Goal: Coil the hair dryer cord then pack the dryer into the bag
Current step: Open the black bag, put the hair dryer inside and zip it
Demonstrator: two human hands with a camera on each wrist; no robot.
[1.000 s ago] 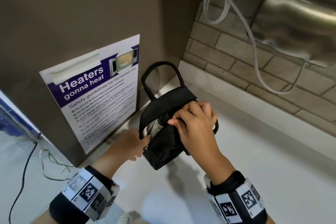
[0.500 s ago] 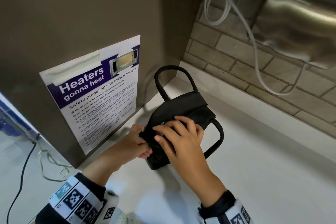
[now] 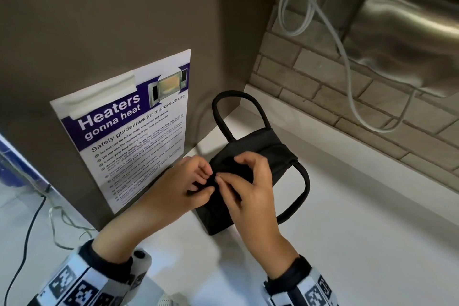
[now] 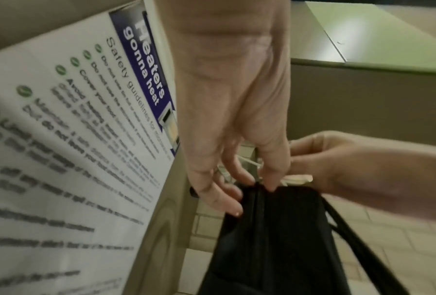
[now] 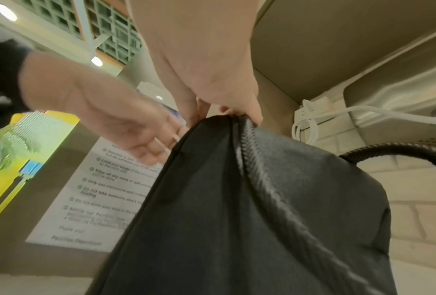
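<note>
Hands met at the near end of the black bag (image 3: 250, 156) on the tabletop (image 3: 347, 231): left hand (image 3: 183, 181) and right hand (image 3: 248, 181) each pinched its closing seam. Dryer and cord were out of sight, presumably packed; only fastening seemed left.

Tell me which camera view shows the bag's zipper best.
The right wrist view: the zipper runs in plain sight along the top of the black bag, up to where the right hand pinches it. In the left wrist view it is only a dark seam. In the head view the hands hide it.
</note>
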